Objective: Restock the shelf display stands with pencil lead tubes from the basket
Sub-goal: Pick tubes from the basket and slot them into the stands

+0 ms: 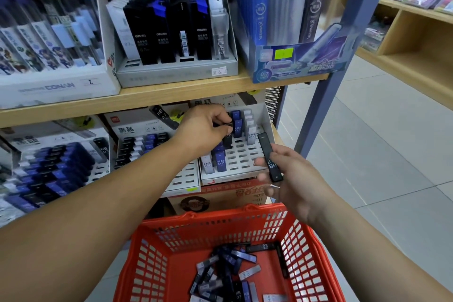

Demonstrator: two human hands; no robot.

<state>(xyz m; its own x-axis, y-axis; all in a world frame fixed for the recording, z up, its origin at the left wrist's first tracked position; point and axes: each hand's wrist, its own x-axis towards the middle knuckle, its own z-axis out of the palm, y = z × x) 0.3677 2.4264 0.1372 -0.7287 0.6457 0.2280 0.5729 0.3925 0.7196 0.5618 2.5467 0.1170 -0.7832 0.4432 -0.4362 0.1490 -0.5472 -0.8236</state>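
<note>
two hands are busy: the left hand (pixel 206 127) pinches a dark tube (pixel 227 140) over the white slotted display stand (pixel 245 157), and the right hand (pixel 291 174) grips a black hb 0.7 lead tube (pixel 269 157) by its lower half. these tubes look light, stiff and smooth, so a mid-body pinch seems safest. more lie in the red basket (pixel 152 260); the left fingers hide the slot.

Left hand (pixel 203 130) pinching refill (pixel 226 125) at stand (pixel 241 157), right hand (pixel 294 176) holding black tube (pixel 269 157)
</note>
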